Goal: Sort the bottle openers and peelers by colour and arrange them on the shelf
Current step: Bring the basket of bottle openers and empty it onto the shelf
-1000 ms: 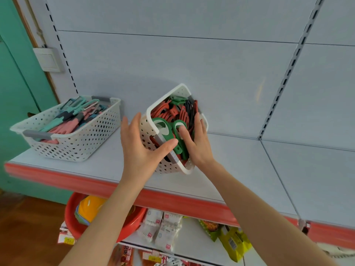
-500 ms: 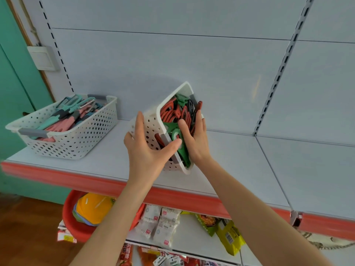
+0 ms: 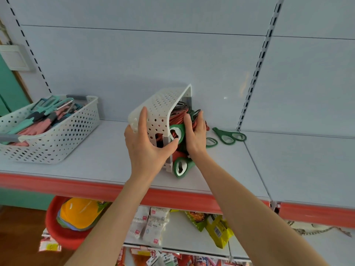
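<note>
The left hand (image 3: 146, 144) is gripping the basket (image 3: 163, 106), fingers spread over its perforated wall and thumb hooking the rim. The basket is lying tipped on its side on the shelf (image 3: 96, 156), mouth facing right. The right hand (image 3: 195, 135) is pressing against the heap at that mouth, fingers fairly straight and apparently holding nothing, though its thumb side is hard to read against the pile. Red openers (image 3: 177, 117) are filling the inside, with darker ones behind them. One green opener (image 3: 180, 167) is poking out at the near corner and resting on the shelf. A second opener (image 3: 211, 142) is lying just right of the right hand, and a third opener (image 3: 229, 136), also green, is lying flat a little further right, apart from the basket. Over on the left, the peeler basket (image 3: 57, 135) is sitting upright, well apart, with teal, pink and dark peelers (image 3: 48, 114) piled in it. Below the shelf, a red basin (image 3: 51, 223) and some packets (image 3: 149, 223) are showing.
</note>
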Available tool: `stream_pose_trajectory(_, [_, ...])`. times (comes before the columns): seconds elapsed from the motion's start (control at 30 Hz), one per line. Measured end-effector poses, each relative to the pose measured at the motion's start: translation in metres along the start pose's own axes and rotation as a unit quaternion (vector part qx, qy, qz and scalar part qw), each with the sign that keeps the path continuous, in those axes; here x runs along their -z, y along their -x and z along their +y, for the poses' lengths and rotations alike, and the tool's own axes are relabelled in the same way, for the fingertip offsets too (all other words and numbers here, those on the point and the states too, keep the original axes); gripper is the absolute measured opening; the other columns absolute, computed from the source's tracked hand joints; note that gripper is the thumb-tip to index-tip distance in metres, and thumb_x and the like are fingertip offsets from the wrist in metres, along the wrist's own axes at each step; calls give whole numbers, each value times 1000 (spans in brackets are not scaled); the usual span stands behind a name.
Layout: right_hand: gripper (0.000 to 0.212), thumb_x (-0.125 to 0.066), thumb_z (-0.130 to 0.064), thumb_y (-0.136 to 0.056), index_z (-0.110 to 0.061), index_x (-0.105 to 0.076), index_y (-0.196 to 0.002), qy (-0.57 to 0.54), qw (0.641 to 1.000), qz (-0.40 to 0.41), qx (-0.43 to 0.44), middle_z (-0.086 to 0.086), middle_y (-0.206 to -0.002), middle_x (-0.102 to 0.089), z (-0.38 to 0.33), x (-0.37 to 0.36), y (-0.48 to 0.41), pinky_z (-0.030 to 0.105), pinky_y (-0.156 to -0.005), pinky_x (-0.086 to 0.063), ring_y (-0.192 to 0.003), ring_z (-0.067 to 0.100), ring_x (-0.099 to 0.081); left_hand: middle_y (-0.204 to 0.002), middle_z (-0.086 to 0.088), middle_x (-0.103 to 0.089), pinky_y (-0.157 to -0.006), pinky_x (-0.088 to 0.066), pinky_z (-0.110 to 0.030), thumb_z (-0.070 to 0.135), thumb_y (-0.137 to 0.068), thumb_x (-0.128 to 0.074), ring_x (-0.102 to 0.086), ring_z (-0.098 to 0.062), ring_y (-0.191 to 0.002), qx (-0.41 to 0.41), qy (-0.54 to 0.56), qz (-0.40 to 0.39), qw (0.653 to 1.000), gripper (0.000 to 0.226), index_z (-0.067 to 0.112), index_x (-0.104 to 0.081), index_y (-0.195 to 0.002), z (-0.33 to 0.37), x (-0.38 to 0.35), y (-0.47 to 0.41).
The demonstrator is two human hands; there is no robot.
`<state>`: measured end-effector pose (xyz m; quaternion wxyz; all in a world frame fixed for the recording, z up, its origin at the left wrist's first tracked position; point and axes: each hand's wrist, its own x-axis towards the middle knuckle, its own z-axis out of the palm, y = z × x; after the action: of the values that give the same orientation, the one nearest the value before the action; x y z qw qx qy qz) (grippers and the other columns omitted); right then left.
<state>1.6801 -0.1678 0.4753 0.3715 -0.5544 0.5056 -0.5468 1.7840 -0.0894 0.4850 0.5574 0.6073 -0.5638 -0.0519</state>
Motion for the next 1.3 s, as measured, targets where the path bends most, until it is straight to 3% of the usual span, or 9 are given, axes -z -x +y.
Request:
stream_pose_trajectory(0.23, [72, -41, -52, -92, -21, -8, -149, -4, 1000, -1, -5, 1, -156, -15, 1, 5, -1, 41, -118, -13, -144, 13, -7, -131, -11, -33, -92, -33, -25, 44, -59, -70, -32, -25, -125, -10, -6, -2, 1000, 98, 27, -24, -144, -3, 2, -2])
stream_pose_trajectory(0.4, [79, -43, -59, -87, -20, -11, -148, -2, 1000, -1, -15, 10, -149, -27, 4, 15, -1, 43, -116, -19, -140, 21, -22, -119, 5, -28, -96, -30, -27, 46, -59, -71, -33, -24, -124, -38, -20, -10, 999, 98, 28, -25, -143, -7, 9, -11])
stream_pose_trajectory(0.53, [73, -46, -49, -91, -18, -14, -148, 14, 1000, -16, -9, 2, -155, -17, 6, 24, -2, 31, -113, -17, -142, 16, -17, -126, -11, -36, -94, -31, -27, 55, -57, -67, -36, -26, -120, -58, -33, -7, 998, 98, 26, -28, -142, -8, 14, -15])
stream_pose_trajectory(0.7, [73, -54, -46, -88, -16, -22, -146, 43, 999, -12, -19, 5, -152, -23, 9, 30, -1, 33, -113, -21, -140, 19, -23, -127, -14, -43, -95, -40, -44, 53, -60, -63, -36, -27, -116, -103, -52, 13, 993, 91, 17, -35, -139, -1, 5, -9])
stream_pose_trajectory(0.77, [73, -55, -46, -88, -15, -23, -146, 48, 999, -8, -22, 7, -151, -27, 10, 36, -3, 34, -113, -24, -138, 20, -29, -125, -15, -45, -95, -40, -42, 52, -59, -63, -35, -26, -116, -114, -55, 15, 992, 90, 16, -37, -138, 6, 0, -5])
stream_pose_trajectory(0.83, [72, -54, -45, -88, -14, -24, -145, 64, 998, -6, -21, 6, -151, -26, 9, 44, -4, 27, -109, -23, -137, 19, -30, -123, -17, -45, -95, -38, -40, 53, -58, -62, -36, -30, -117, -107, -50, 9, 993, 91, 17, -38, -138, 14, -5, -3])
stream_pose_trajectory(1.07, [68, -51, -46, -89, -14, -27, -144, 93, 995, 16, -31, 6, -151, -26, 17, 73, -7, 32, -111, -23, -139, 20, -26, -124, -20, -42, -95, -39, -48, 49, -59, -62, -37, -38, -119, -131, -38, -7, 991, 89, 16, -38, -137, 24, -21, -2])
stream_pose_trajectory(1.3, [67, -50, -50, -89, -14, -33, -143, 142, 990, 4, -23, 7, -149, -31, 20, 74, -8, 36, -111, -26, -137, 21, -29, -125, -21, -39, -96, -34, -35, 53, -59, -62, -38, -33, -118, -132, -54, -30, 989, 90, 25, -32, -139, 3, 0, -17])
